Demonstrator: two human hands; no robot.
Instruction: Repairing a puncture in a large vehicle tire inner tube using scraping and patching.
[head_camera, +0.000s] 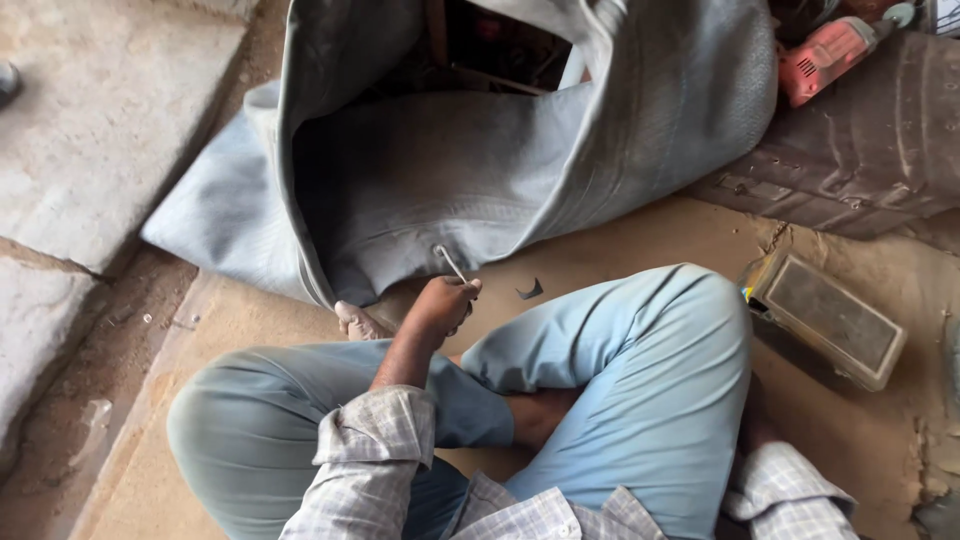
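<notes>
Thin metal rod (451, 263), clamped in the left hand (441, 305) grip, pokes the ribbed grey rubber tyre (480, 170).

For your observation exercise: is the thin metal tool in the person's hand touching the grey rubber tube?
Yes, the left hand holds a thin metal tool whose tip meets the grey rubber tube.

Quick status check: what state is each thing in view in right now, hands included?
Left hand: shut on thin metal tool.
Thin metal tool: tip against the tyre's inner edge.
Grey tyre: lying open, inside exposed.
Right hand: hidden behind the knee.
Rectangular box: closed, on the ground.
Red power tool: lying idle.
</notes>
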